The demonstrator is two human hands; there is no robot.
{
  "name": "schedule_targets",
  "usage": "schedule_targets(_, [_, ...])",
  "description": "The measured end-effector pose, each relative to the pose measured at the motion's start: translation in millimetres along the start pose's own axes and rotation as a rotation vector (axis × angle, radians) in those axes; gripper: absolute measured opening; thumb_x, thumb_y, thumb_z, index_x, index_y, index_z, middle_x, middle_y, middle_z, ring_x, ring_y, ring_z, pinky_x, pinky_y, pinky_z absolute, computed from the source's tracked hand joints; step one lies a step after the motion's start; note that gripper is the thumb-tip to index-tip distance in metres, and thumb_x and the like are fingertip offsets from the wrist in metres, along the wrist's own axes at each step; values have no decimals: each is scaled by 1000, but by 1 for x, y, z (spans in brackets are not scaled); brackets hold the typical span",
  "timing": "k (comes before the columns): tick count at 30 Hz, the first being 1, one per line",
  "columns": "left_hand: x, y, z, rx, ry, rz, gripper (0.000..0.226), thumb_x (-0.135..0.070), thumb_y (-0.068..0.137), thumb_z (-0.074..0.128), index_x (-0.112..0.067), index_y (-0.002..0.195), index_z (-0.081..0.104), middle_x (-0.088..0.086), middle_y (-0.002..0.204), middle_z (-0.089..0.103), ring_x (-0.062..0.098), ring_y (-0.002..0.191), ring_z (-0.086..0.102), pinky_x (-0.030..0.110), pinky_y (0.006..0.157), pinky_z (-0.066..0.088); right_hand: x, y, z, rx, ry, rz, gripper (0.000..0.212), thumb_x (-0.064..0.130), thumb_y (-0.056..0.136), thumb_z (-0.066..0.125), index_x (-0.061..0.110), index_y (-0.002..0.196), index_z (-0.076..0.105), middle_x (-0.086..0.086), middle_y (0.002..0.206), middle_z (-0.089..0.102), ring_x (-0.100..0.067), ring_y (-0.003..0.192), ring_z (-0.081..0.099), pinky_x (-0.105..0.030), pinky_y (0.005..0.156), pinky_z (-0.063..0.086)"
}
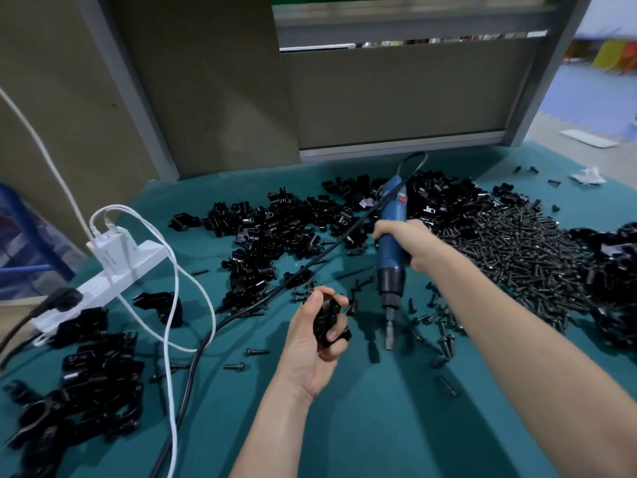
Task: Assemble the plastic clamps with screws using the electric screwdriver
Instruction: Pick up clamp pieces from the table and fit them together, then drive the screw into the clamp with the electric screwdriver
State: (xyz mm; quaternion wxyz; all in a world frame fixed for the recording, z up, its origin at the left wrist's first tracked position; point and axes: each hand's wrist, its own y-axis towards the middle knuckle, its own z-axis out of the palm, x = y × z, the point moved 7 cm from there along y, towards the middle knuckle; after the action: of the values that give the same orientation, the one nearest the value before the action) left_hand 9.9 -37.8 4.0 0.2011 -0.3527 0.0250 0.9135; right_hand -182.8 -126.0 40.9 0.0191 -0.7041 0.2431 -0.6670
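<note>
Steadiness counts while the left grip curls tight round a black clamp and the right grip, just right of it, clenches the screwdriver upright, its bit best lowered squarely onto the clamp's hole.

Premises: a light-assembly workstation in a workshop or factory. Evidence: a bench under teal-green cloth; a bulk heap of loose black machine screws just right of the right hand's grip on the blue corded electric screwdriver; heaps of black plastic clamp parts beyond and left of that grip; a pile of larger black plastic clamps well left of the left hand's grip on one black plastic clamp piece; a white power strip carrying white chargers further left; grey metal-framed partition panels behind the bench.
</note>
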Motion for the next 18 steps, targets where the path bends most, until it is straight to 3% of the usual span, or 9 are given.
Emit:
schedule_targets(3, [3,1,1,-4,40,-25,18,-34,73,69,-19,80,63,-2,77,64,6,46,35,13,34,26,10,-17,-11,111,189,71,17,6,74,61,9,87,51,-10,73,57,-22,52,56,-28,49,52])
schedule_targets(5, [4,1,1,-12,134,-34,14,-30,78,64,-17,83,59,0,78,65,7,46,34,14,36,22,15,-28,-13,216,289,90,14,5,76,55,6,90,52,-12,78,63,-21,51,56,-26,47,51])
schedule_targets(7, [-1,-1,1,-8,342,-20,7,-26,79,64,-20,82,63,3,79,68,9,46,35,17,40,19,17,-37,-12,295,441,64,14,6,83,51,5,97,52,-13,84,68,-18,49,54,-25,46,50])
schedule_targets(9, [-11,-5,-1,9,742,53,2,-26,81,67,-28,81,66,2,81,70,9,50,44,18,42,30,17,-42,-10,316,624,32,9,12,86,54,6,93,53,-8,78,67,-15,47,52,-23,46,49])
schedule_targets(12, [-20,-9,-5,25,1179,174,8,-33,79,71,-31,84,65,-3,81,69,2,63,54,14,59,44,18,-44,-12,226,834,-20,9,16,85,60,10,82,56,-3,71,62,-14,50,55,-23,48,50])
schedule_targets(15, [-20,-11,-6,11,1257,187,10,-33,80,73,-31,81,63,-1,75,66,7,61,51,22,58,43,14,-42,-17,64,933,-62,14,16,83,64,12,76,52,-2,60,57,-14,49,54,-23,50,49])
schedule_targets(18, [-24,-11,-11,-14,1253,168,16,-43,73,70,-30,79,63,-9,62,58,8,54,46,24,53,39,2,-37,-18,-26,1016,-62,16,16,83,63,14,75,49,0,55,55,-13,45,53,-21,50,48])
